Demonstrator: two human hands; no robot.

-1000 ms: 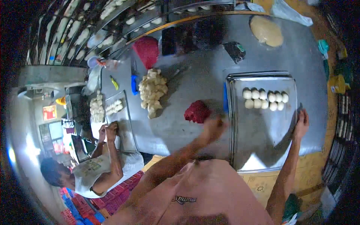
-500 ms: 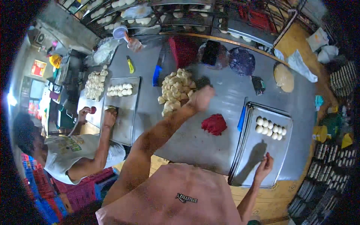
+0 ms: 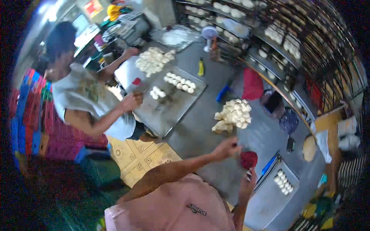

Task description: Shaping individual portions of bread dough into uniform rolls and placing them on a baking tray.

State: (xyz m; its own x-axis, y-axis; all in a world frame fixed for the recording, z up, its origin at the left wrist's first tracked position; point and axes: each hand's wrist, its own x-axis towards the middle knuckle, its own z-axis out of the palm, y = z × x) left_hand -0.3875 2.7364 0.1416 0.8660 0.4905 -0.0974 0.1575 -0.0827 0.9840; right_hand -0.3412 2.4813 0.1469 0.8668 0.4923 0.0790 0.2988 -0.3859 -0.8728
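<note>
Here, a red lump [image 3: 249,159] lies on the grey surface [image 3: 192,133] between the two hands: just to the right of the left hand [image 3: 228,148] and just beyond the fingertips of the right hand [image 3: 248,180], though contact with the latter is unclear. The left hand's fingers look bent; whether they close on anything cannot be told. The right hand shows a pale spot at its fingers, too blurred to confirm a grip. A heap of dough pieces [image 3: 233,113] sits beyond the left hand, and a tray [image 3: 264,208] bearing dough balls [image 3: 283,182] lies to the right, an arrangement that presumably keeps everything within short reach.
</note>
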